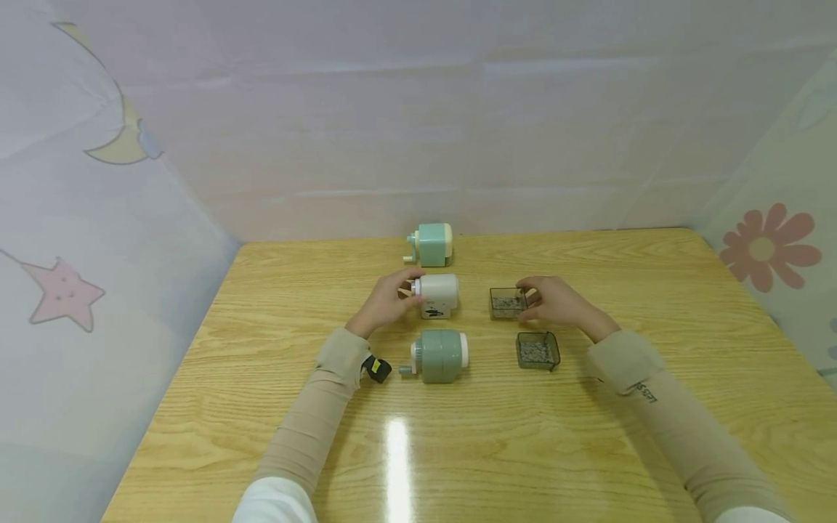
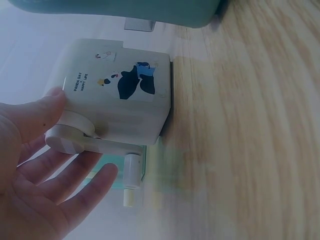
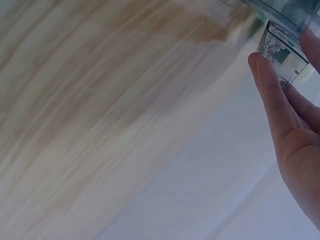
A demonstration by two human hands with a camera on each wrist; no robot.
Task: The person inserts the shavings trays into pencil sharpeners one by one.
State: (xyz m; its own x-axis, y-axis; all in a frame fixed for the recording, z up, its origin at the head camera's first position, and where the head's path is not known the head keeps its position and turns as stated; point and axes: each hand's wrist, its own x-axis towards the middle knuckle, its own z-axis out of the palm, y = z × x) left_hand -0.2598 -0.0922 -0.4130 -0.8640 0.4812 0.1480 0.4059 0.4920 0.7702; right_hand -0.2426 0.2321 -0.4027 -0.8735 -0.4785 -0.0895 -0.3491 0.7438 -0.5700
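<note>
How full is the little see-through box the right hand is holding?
Partly full, not empty: gray bits show inside the box, lying below its rim.

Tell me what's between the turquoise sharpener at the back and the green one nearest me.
In the head view, the white sharpener, held by the left hand, stands between them.

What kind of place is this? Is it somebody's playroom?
I can't be sure. It looks like a small indoor craft corner: a wooden table, a white pencil sharpener, and pale walls with a pink star and a big flower.
</note>
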